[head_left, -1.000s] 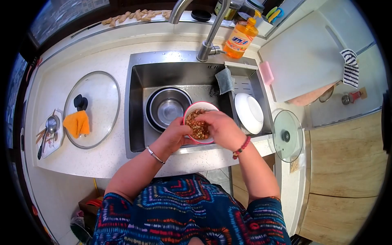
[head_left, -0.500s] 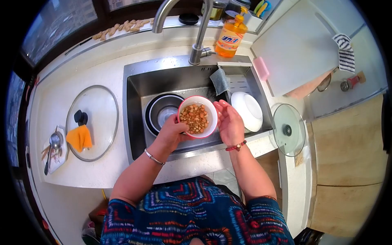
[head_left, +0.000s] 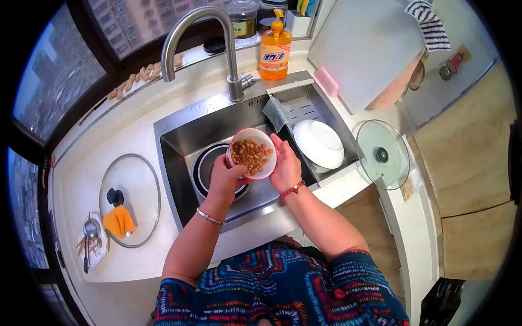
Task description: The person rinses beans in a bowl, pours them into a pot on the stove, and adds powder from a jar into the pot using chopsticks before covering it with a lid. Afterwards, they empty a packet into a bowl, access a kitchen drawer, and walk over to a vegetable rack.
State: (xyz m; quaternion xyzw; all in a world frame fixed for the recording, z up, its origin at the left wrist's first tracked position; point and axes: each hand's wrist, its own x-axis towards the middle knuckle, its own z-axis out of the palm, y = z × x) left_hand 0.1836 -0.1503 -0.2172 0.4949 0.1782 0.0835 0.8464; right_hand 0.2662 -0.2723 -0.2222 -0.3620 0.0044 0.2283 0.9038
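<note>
1. White, red-rimmed bowl [head_left: 265,169]: held above the sink [head_left: 187,134], with nested pots [head_left: 202,171] at its 8 o'clock and a white dish [head_left: 314,145] at 3 o'clock.
2. Left hand [head_left: 223,178]: closed on the bowl, thumb over the rim at 7 o'clock; the fingers beneath are mostly hidden.
3. Right hand [head_left: 286,167]: spread and slightly cupped, palm toward the bowl's wall at 4 o'clock; whether it bears weight cannot be told.
4. Principal hazard: a slip of the left thumb, apparently the main hold, could tip the bowl toward 8 o'clock and spill its load over the pots.
5. Secondary hazard: a swing toward 3 o'clock could knock the right hand against the dish.
6. Appearance: tan to reddish-brown kernels [head_left: 249,156], mixed in size, gather toward 8 o'clock; bare white wall shows at 2 o'clock.
</note>
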